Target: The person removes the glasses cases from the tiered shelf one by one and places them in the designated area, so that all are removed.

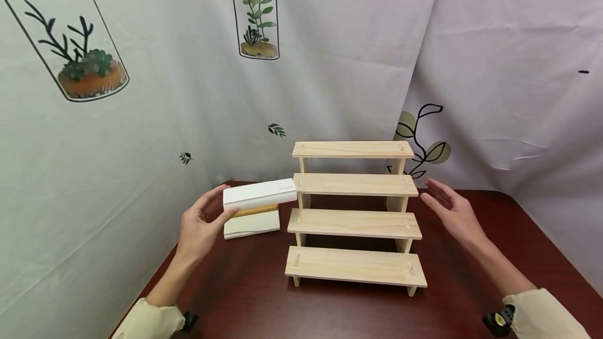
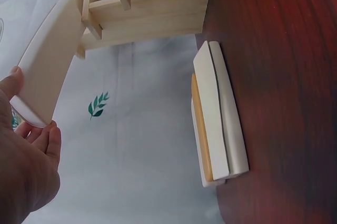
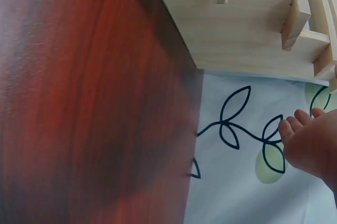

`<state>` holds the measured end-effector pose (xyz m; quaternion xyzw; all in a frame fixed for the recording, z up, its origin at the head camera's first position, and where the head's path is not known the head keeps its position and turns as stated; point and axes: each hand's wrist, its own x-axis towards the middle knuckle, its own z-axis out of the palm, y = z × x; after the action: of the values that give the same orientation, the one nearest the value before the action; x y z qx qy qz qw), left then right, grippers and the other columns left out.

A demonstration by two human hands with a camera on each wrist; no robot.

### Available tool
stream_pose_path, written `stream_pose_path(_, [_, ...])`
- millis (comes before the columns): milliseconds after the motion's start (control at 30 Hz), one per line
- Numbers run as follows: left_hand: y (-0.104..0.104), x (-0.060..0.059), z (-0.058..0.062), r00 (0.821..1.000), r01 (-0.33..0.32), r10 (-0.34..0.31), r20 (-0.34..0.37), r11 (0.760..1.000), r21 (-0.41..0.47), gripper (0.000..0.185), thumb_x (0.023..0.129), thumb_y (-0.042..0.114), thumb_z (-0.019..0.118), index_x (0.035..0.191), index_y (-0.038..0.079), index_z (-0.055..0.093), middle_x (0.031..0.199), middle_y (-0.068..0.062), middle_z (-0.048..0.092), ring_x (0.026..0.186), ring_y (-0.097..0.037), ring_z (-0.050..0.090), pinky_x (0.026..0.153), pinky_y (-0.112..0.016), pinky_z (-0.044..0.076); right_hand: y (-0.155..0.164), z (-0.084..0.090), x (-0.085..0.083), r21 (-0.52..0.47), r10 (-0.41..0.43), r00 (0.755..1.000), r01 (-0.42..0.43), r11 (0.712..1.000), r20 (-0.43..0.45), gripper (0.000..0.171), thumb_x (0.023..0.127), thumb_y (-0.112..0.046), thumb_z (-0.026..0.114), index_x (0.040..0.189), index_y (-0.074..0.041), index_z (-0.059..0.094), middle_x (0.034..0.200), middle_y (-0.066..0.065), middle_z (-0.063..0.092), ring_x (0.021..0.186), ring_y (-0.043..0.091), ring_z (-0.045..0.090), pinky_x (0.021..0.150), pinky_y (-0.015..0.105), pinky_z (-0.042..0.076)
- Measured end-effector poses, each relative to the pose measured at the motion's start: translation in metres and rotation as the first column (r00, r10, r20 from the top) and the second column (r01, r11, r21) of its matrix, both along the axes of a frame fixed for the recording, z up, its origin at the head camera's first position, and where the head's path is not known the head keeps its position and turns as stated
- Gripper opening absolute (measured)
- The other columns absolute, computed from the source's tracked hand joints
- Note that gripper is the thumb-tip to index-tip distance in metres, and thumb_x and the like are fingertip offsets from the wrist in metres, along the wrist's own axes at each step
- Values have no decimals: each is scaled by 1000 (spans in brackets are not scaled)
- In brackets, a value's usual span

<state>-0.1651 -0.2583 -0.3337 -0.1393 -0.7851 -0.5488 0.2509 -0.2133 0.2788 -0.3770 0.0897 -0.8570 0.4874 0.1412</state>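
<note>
My left hand (image 1: pixel 199 229) pinches one end of a white glasses case (image 1: pixel 259 192) between thumb and fingers. The case is held up off the table, its far end beside the left side of a stepped wooden display stand (image 1: pixel 355 223). In the left wrist view, the thumb lies on one face of the case and the fingertips (image 2: pixel 53 138) on its edge. To the right of the stand, my right hand (image 1: pixel 453 214) hovers with its fingers extended, holding nothing. The right wrist view shows that hand (image 3: pixel 310 139) close to the stand's side.
Behind the held case, a pale case (image 1: pixel 252 225) lies on the dark red table (image 1: pixel 235 297), with a yellow-orange item (image 1: pixel 256 210) and another white one (image 2: pixel 204 163) alongside. A white curtain (image 1: pixel 188 93) with plant prints hangs around the back and sides.
</note>
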Motion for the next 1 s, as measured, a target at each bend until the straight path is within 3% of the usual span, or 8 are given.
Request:
stream_pose_path(400, [-14, 8, -11, 994, -101, 104, 22, 990, -101, 53, 85, 15, 81, 134, 13, 61, 121, -11, 69, 109, -16, 67, 82, -22, 56, 8, -13, 10, 29, -18, 1000, 18, 999, 24, 69, 100, -43, 58, 153, -6, 36, 151, 19, 43, 134, 40, 44, 83, 0, 38])
stream_pose_path(567, [-32, -5, -39, 989, -134, 141, 43, 982, -134, 55, 85, 24, 81, 135, 19, 61, 125, -6, 68, 111, -11, 66, 81, -17, 54, 10, -21, 13, 48, -26, 999, 25, 999, 20, 65, 100, -42, 58, 153, -10, 38, 149, 17, 46, 133, 30, 49, 82, 1, 39])
stream_pose_path(733, [-42, -11, -62, 977, -182, 200, 70, 962, -202, 56, 83, 36, 81, 135, 30, 60, 128, 2, 66, 114, -3, 63, 83, -19, 53, 9, -25, 16, 56, -28, 998, 25, 998, 49, 65, 99, -44, 58, 154, -15, 38, 151, 15, 45, 134, 34, 46, 82, 1, 39])
stream_pose_path(1000, [-42, -9, -86, 971, -176, 210, 111, 951, -256, 58, 81, 39, 82, 134, 26, 61, 125, -2, 68, 110, -14, 66, 82, -16, 51, 10, -30, 19, 36, -3, 1000, 2, 999, 26, 61, 100, -38, 60, 153, -14, 40, 148, 17, 47, 123, -5, 49, 83, 2, 40])
